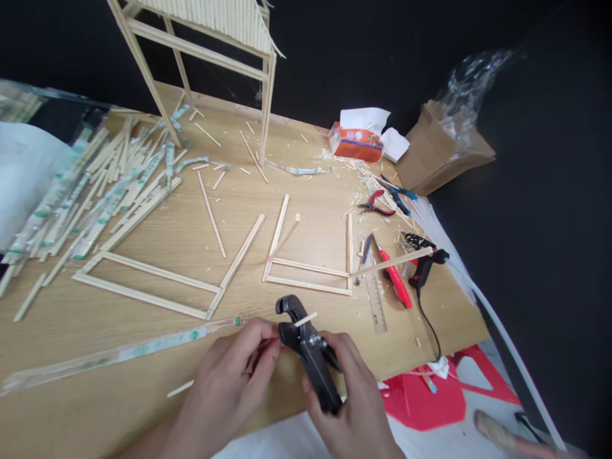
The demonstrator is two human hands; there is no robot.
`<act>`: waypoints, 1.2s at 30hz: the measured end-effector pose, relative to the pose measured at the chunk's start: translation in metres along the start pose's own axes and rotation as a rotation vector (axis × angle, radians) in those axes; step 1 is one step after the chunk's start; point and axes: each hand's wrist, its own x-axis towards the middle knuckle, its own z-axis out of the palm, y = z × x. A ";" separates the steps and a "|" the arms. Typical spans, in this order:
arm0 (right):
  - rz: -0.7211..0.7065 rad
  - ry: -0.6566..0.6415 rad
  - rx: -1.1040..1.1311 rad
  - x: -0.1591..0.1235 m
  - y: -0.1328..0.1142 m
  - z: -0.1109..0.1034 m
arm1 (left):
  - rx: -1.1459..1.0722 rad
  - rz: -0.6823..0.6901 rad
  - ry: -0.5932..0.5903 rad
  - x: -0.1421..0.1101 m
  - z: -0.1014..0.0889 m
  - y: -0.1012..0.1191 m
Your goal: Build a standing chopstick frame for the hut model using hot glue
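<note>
My right hand is wrapped round the handles of a black hand cutter, its hooked jaw pointing up and away. A thin wooden stick lies across the jaws. On the left side of the jaws, the fingers of my left hand are pinched together at the stick's near end, which they hide. Just beyond the cutter lies a small stick frame. A larger stick frame lies to the left. A long clear plastic sleeve lies beside my left hand.
A stick structure with a slatted roof stands at the back. Bundled sticks fill the left. To the right are red pliers, a red utility knife, a ruler, a glue gun, tissues and a cardboard box.
</note>
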 end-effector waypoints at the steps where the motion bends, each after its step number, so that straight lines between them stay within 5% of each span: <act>1: -0.015 -0.003 -0.003 0.000 0.000 0.000 | 0.006 0.013 0.011 -0.001 0.000 0.000; 19: -0.087 -0.002 -0.090 -0.007 0.008 0.005 | -0.020 0.089 0.094 -0.006 -0.001 0.006; 36: -0.078 -0.028 -0.267 -0.010 0.024 0.011 | -0.079 -0.110 -0.068 -0.004 0.011 0.001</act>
